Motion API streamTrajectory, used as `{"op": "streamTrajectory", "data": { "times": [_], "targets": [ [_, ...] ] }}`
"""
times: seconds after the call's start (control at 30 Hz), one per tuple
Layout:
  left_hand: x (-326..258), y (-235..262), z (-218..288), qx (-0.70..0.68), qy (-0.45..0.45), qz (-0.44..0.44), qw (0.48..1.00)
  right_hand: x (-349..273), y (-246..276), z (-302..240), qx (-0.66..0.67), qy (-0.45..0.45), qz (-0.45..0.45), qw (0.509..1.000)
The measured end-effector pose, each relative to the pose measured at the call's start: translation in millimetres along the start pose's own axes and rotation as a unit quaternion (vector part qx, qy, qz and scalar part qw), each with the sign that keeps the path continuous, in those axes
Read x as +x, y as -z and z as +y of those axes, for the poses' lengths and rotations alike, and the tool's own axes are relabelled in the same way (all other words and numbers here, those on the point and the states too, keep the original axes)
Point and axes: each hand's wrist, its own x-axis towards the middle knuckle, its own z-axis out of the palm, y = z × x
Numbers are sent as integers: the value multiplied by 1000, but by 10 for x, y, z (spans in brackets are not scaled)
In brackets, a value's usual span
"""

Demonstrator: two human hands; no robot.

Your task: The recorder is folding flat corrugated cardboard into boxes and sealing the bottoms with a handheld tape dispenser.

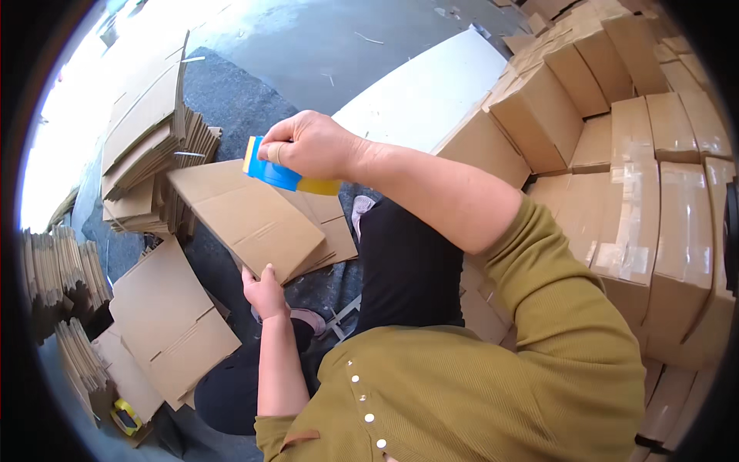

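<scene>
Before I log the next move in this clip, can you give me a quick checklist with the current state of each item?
1. Right hand grips the blue tape dispenser: ok.
2. Left hand holds the near edge of the flat cardboard box: ok.
3. Dispenser sits over the box's top edge: ok.
4. Tape end stuck to the cardboard: cannot tell.
5. Box opened into shape: not ok, it lies folded flat.
6. More flat blanks within reach, stack at left: ok.

Flat card stacks (pixel 150 138) left, taped boxes (pixel 654 223) right — open floor (pixel 308 46) ahead btwn — no blockers.
</scene>
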Motion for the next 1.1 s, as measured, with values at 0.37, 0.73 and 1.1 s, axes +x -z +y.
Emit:
{"op": "streamTrajectory", "data": {
  "times": [0.37,0.73,1.1],
  "targets": [
    [-976,-191,278,298,-171,-127,931,49,-922,299,-403,-118,-277,864],
    [-244,-112,485,-13,112,-154,982,201,-1148,801,-242,-73,-295,921],
    [-190,133,479,307,-281,81,906,247,-1247,533,-271,-59,-312,909]
  ]
}}
